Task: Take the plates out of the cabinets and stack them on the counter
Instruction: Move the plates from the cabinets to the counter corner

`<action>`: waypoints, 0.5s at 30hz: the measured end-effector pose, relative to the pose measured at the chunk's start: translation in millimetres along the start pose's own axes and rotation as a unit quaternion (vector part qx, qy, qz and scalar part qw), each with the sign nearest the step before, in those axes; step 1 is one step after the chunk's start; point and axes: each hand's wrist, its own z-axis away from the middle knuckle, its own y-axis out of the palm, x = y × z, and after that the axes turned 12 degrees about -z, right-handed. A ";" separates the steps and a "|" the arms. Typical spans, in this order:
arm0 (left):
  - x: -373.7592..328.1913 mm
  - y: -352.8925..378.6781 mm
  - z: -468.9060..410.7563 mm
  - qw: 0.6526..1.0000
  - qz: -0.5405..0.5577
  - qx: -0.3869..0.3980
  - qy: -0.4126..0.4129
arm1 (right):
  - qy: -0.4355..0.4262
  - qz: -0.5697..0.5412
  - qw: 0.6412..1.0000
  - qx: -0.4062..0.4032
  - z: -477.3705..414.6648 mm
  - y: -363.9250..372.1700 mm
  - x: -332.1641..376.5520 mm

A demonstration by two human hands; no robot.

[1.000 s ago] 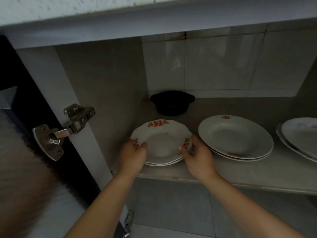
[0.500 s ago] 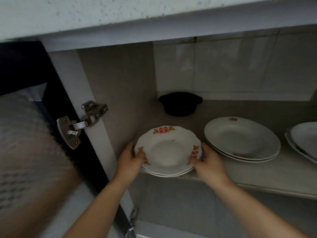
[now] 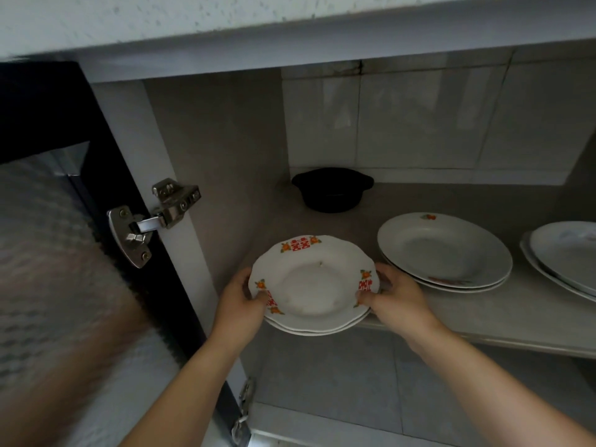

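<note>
I see dim, flat light reaching in from the open front; the cabinet's rear corners fall into shadow. The glossy pale wall tiles (image 3: pixel 419 124) at the back carry soft glare. The textured glass cabinet door (image 3: pixel 58 285) on my left is smeared with blur. Straight edges bow near the frame borders.

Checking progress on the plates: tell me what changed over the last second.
Both hands, left hand and right hand, slid the patterned plate stack forward, so it now overhangs the shelf edge. Their grip on its rims is unchanged. The white plates and black pot stayed put.
</note>
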 end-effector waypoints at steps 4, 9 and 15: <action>0.8 -3.4 -4.1 1.000 -0.007 0.009 0.007 | -0.003 0.006 1.000 -0.008 -2.1 3.4 0.5; -1.4 -6.1 -2.8 0.999 0.014 0.027 -0.015 | 0.003 -0.024 1.000 -0.002 -2.2 4.5 0.6; -14.3 -4.2 6.7 0.999 0.028 0.021 -0.039 | 0.006 -0.052 0.998 -0.023 10.6 -0.2 8.9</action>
